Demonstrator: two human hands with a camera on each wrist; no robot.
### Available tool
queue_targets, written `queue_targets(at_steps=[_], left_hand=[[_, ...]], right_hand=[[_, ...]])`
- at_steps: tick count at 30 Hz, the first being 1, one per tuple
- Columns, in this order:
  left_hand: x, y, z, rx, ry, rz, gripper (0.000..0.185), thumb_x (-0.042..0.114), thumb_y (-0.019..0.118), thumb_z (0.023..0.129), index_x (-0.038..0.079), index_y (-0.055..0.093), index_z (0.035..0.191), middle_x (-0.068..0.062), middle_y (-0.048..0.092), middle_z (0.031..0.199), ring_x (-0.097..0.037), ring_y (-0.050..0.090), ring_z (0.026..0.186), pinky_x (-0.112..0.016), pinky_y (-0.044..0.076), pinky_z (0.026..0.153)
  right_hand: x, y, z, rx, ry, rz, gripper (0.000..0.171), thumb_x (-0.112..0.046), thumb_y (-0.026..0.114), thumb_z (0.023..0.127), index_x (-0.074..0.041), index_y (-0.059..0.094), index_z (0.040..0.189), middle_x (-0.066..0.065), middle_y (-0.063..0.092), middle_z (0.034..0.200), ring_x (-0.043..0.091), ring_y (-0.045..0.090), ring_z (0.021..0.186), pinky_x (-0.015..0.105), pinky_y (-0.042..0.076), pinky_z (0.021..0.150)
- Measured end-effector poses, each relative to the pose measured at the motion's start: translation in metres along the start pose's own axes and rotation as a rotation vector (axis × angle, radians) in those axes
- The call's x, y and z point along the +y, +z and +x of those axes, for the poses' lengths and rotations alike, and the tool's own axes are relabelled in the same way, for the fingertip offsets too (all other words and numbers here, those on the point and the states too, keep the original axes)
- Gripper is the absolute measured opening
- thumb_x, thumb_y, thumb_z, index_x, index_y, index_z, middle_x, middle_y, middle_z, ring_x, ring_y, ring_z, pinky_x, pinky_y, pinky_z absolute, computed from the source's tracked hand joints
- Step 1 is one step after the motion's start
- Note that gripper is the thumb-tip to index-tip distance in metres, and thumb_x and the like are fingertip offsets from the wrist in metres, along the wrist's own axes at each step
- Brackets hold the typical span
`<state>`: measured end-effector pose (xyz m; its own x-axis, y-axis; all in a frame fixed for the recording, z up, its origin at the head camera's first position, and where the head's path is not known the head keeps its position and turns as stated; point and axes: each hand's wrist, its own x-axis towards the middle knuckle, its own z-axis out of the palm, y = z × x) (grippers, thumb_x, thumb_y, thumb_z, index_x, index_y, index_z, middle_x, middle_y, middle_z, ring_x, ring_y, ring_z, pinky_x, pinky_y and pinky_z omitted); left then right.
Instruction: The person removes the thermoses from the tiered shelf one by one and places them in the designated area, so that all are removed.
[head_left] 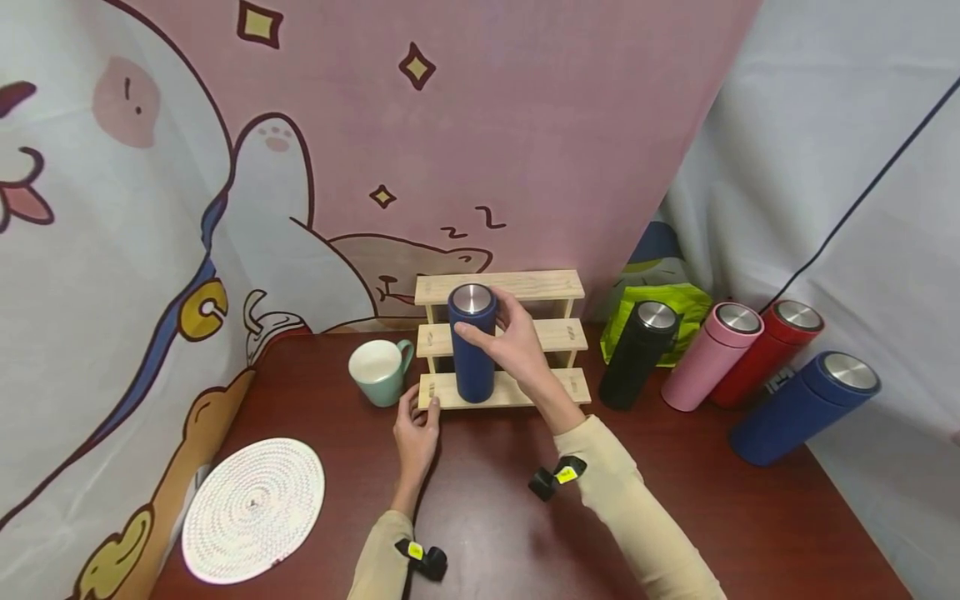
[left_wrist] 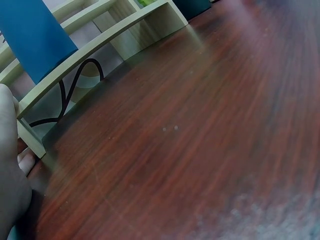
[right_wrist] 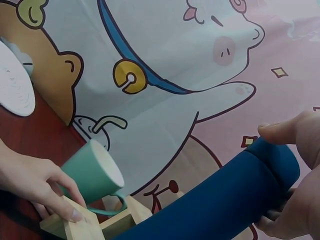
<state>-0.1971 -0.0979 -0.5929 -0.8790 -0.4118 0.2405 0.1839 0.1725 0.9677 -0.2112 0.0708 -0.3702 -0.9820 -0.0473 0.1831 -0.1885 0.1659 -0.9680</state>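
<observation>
The left hand (head_left: 416, 433) lies on the table (head_left: 480, 500), fingers pressed on the wooden rack's (head_left: 501, 337) front corner. The right hand (head_left: 517, 342) curls around the blue bottle (head_left: 472, 343), standing upright on the lowest step. A green mug (head_left: 380, 371) stands just left.

The head view looks forward and down from above the table (head_left: 480, 500), taking in both hands, the rack (head_left: 501, 333) and the backdrop (head_left: 480, 125) behind. The left wrist view sits low, just over the table (left_wrist: 190, 140), facing along the wood toward the rack's (left_wrist: 100, 45) front edge, very near. The right wrist view looks sideways past the blue flask (right_wrist: 225, 200) toward the backdrop (right_wrist: 165, 60), close in. All 3 views share the rack (right_wrist: 75, 225) and the blue flask (head_left: 472, 354).
</observation>
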Motion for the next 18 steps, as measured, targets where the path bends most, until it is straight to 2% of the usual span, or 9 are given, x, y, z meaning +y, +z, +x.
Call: queue_targets(at_steps=[5, 12, 18], left_hand=[[0.0, 0.001, 0.001, -0.008, -0.014, -0.001, 0.043, 0.014, 0.073, 0.094, 0.005, 0.061, 0.135, -0.016, 0.07, 0.119, -0.02, 0.066, 0.097, -0.017, 0.052, 0.077], [-0.001, 0.0, 0.001, -0.015, -0.02, -0.007, 0.044, 0.015, 0.073, 0.094, 0.006, 0.06, 0.135, -0.016, 0.07, 0.119, -0.018, 0.065, 0.096, -0.016, 0.052, 0.077], [-0.001, 0.0, 0.0, -0.016, -0.003, -0.001, 0.044, 0.016, 0.073, 0.095, 0.006, 0.06, 0.135, -0.017, 0.07, 0.12, -0.02, 0.066, 0.098, -0.015, 0.052, 0.077]], right_hand=[[0.008, -0.001, 0.004, -0.009, -0.002, 0.006, 0.081, -0.024, 0.083, 0.085, -0.007, 0.041, 0.152, 0.015, 0.052, 0.15, 0.031, 0.046, 0.142, 0.047, 0.034, 0.119], [0.015, -0.004, 0.009, -0.027, -0.027, 0.051, 0.073, -0.019, 0.084, 0.084, -0.007, 0.049, 0.147, 0.015, 0.057, 0.143, 0.031, 0.053, 0.136, 0.044, 0.038, 0.117], [0.017, -0.006, 0.008, -0.049, -0.064, 0.017, 0.07, -0.019, 0.084, 0.084, -0.008, 0.051, 0.144, 0.014, 0.06, 0.14, 0.029, 0.054, 0.134, 0.043, 0.039, 0.117]])
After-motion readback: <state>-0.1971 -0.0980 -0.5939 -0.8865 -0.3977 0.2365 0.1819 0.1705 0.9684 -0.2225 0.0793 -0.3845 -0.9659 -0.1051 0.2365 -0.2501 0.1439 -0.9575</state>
